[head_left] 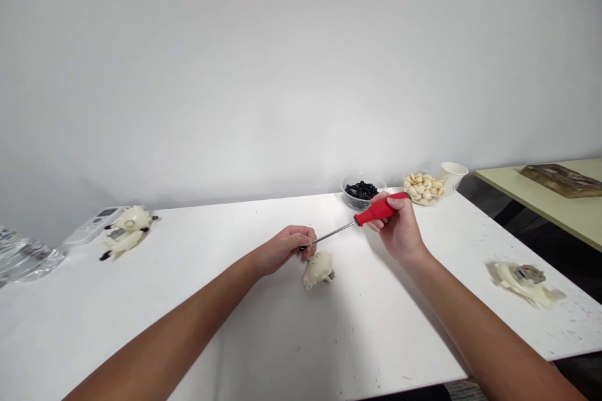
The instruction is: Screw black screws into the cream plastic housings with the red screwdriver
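My right hand (402, 232) is closed around the red handle of a screwdriver (379, 208), its metal shaft slanting down to the left. The tip of the shaft meets the fingers of my left hand (291, 241), which pinch a small black part (303, 248). Part of that piece is hidden by the fingers. Just below my left fingertips a cream plastic animal-shaped shell (318, 268) rests on the white table (226, 225). Whether the left fingers touch this shell I cannot tell.
At the back stand a clear bowl of black pieces (361, 190), a container of cream pieces (424, 189) and a white cup (453, 174). Left lie cream assemblies with black feet (129, 225), a remote control (94, 225) and a clear bottle (31, 260). Right lies a blurred cream assembly (524, 282).
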Tool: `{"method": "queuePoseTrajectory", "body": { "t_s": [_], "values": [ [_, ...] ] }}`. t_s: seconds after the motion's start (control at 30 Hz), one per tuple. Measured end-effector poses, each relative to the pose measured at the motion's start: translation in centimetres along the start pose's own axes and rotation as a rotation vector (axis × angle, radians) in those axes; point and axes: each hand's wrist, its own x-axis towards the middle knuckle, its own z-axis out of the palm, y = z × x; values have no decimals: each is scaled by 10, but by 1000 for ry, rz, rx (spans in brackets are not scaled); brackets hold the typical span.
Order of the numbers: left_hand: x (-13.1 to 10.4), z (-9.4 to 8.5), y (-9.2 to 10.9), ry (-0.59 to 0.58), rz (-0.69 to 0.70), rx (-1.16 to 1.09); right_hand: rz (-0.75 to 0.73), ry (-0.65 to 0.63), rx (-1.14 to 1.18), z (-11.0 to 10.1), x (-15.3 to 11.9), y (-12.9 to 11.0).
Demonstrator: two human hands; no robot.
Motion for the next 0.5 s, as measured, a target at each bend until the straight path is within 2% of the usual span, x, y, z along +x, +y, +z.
{"method": "queuePoseTrajectory", "body": {
  "t_s": [0.5],
  "values": [
    [-1, -2, -1, -32, -5, -2, 18, -14, 30, 0, 0, 0]
  ]
}}
